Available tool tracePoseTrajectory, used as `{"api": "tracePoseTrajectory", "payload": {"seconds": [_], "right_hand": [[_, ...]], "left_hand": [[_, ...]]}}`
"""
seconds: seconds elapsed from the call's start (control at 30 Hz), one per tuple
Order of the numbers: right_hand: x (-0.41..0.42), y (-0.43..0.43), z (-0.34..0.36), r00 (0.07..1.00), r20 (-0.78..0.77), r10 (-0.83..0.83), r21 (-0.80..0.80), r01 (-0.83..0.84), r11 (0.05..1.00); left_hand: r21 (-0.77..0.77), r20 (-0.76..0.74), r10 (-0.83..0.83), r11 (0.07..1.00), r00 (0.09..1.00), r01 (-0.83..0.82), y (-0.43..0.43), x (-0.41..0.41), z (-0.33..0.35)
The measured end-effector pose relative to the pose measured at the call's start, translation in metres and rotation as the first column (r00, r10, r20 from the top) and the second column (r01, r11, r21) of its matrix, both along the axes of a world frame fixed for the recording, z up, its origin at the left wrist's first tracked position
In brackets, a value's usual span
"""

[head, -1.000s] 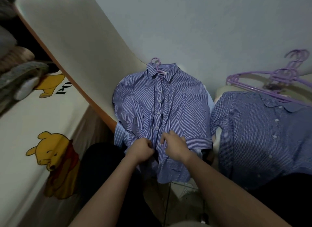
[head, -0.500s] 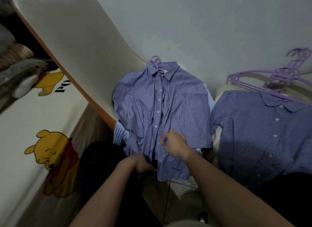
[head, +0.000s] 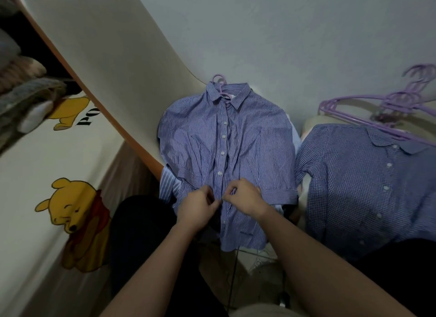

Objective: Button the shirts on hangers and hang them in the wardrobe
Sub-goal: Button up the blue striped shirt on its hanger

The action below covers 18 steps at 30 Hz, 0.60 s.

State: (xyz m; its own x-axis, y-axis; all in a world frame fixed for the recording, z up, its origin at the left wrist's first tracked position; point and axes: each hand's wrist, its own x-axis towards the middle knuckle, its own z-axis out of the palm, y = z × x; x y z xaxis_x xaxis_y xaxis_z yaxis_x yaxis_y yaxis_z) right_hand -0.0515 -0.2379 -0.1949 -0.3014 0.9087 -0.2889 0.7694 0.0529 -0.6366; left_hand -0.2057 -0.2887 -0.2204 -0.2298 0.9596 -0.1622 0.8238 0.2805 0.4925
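Observation:
A blue striped shirt lies flat on a purple hanger, its upper buttons closed. My left hand and my right hand meet at the placket near the lower part of the shirt, each pinching a front edge of the cloth. Below my hands the front hangs partly apart. A blue checked shirt lies to the right, buttoned, with several purple hangers above its collar.
A cream wardrobe door with an orange edge leans in from the left. A bed sheet printed with yellow bears runs down the left side. A grey wall is behind. A striped cloth shows under the shirt's left edge.
My left hand dropped toward the hem, then came back up to the placket. It now meets my right hand there. My right hand stayed on the cloth.

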Motion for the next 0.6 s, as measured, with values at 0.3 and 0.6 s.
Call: {"api": "tracePoseTrajectory", "payload": {"seconds": [0.3,0.6], "right_hand": [[-0.009,0.006,-0.008,0.989,-0.055,-0.14,-0.066,0.137,0.988],[-0.011,0.008,-0.009,0.98,-0.054,-0.193,-0.127,0.185,0.974]], "left_hand": [[0.19,0.089,-0.018,0.982,0.996,0.001,-0.003,0.008,-0.009],[0.069,0.221,0.123,0.988,0.968,-0.141,0.005,0.006,-0.002]]}}
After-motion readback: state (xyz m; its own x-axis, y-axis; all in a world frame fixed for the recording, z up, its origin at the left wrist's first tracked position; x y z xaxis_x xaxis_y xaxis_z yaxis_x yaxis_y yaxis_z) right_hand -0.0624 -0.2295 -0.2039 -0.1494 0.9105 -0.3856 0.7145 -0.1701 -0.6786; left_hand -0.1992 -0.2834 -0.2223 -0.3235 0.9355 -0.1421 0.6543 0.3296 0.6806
